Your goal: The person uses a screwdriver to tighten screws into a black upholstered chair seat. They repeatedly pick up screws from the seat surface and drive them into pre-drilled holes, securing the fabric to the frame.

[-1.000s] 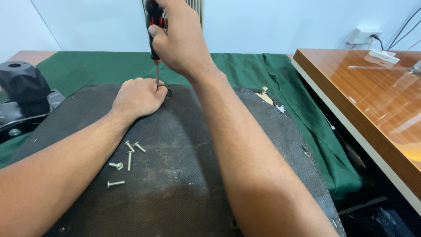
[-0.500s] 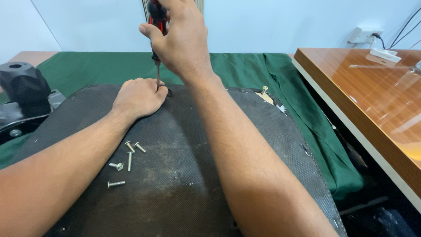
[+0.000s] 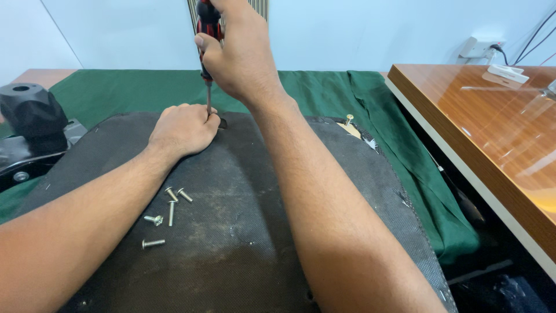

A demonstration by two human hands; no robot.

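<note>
The right hand (image 3: 243, 55) is clamped around the red-and-black handle of the screwdriver (image 3: 207, 35), which stands upright. Its thin shaft ends at the left hand (image 3: 184, 128), whose curled fingers steady the tip on the black fabric panel (image 3: 243, 232). The screwdriver is rigid and light; grip the thick handle. Loose screws (image 3: 169, 208), small and apt to roll, lie nearby on the panel.

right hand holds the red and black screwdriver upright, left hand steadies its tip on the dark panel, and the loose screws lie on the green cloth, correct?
Not quite. In the head view the loose screws lie on the dark panel, not the green cloth. The rest holds: right hand grips the screwdriver upright, left hand steadies its tip.
</note>
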